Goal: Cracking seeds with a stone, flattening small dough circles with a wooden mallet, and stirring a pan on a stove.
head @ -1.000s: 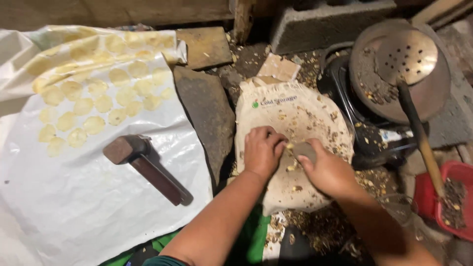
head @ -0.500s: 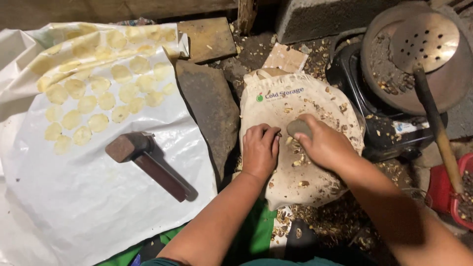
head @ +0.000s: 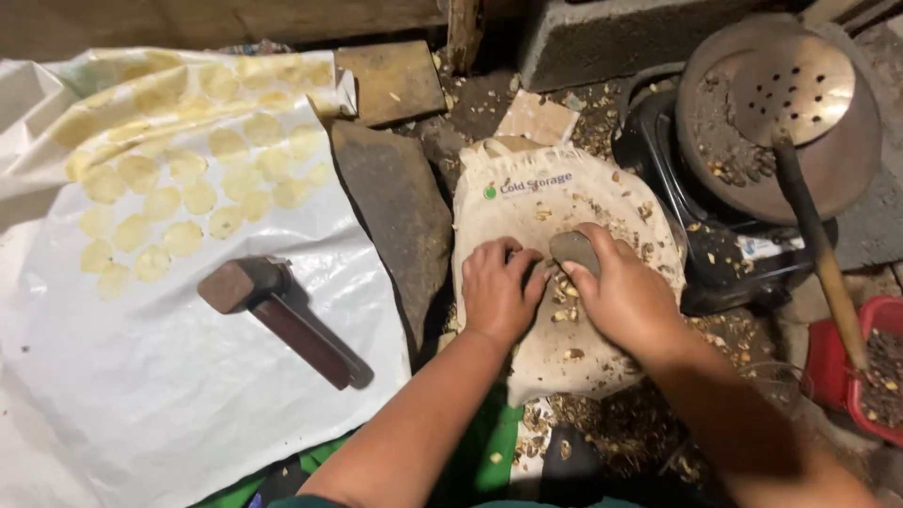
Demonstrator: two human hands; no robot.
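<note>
Ground-level cloth (head: pixel 527 216): right hand (head: pixel 625 301) grips stone (head: pixel 574 249), pointing up-left.

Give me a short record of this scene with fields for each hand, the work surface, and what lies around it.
Left hand: left hand pressed flat on the cream cloth sack
Right hand: right hand gripping a small grey stone
Work surface: sack strewn with nut bits and shells
Left side: white plastic sheet bearing flat yellow discs and a brown wooden mallet
Right side: round perforated metal skimmer, red plastic tub

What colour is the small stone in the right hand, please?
Grey; the stone shows best in the head view.
</note>
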